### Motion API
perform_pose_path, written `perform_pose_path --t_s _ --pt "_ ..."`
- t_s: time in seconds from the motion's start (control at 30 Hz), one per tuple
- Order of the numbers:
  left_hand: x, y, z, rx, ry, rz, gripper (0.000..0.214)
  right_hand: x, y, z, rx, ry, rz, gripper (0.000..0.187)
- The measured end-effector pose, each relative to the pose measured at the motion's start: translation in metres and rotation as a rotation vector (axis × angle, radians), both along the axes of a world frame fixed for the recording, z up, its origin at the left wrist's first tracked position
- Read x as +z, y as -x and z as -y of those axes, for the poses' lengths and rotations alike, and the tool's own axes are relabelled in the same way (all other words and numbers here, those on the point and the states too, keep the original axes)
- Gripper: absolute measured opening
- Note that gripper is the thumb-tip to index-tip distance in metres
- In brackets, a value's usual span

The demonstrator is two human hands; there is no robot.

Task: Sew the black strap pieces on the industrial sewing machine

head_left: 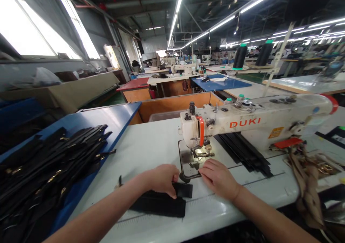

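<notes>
My left hand (161, 178) is curled over a black fabric piece (164, 201) lying on the white sewing table (145, 146), pinching its right end near a small black flap (184, 190). My right hand (218, 178) rests palm down just in front of the metal needle plate (188, 162), fingers together and bent, touching the fabric's edge. The white DUKI sewing machine (256, 122) stands right behind both hands, its needle and presser foot (201, 151) a little beyond my right fingers.
A large heap of black zippered pieces (48, 167) covers a blue side table at the left. Black strips (242, 153) lie under the machine arm. Tan fabric scraps (307, 178) hang at the right. Black thread cones (239, 56) and more workstations stand behind.
</notes>
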State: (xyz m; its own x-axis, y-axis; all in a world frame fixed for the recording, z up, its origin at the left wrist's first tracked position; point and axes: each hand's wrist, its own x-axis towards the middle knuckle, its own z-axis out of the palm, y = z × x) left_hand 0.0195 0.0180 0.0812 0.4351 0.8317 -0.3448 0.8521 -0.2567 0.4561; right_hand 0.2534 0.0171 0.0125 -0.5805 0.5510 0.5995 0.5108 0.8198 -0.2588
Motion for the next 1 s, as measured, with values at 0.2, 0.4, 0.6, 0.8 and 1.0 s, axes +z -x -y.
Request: perform_pose_path --t_s 0.2,0.4,0.6,0.8,1.0 --pt "0.005 0.022 0.002 0.4 0.073 0.432 0.015 0.002 0.002 0.002 0.031 0.024 -0.018 0.023" --pt "-0.019 0.021 -0.007 0.689 0.052 0.818 0.027 0.006 0.03 0.035 0.132 0.038 -0.067 0.034" --pt "-0.062 0.02 -0.029 0.794 -0.131 0.782 0.02 0.0 0.051 0.046 0.178 0.304 0.16 0.04" --pt "-0.057 0.04 -0.031 0.783 -0.576 0.609 0.041 -0.001 0.048 0.044 0.128 0.269 0.197 0.04" --pt "-0.082 0.039 0.022 0.086 -0.905 0.162 0.045 0.003 0.051 0.042 0.112 0.17 0.218 0.035"
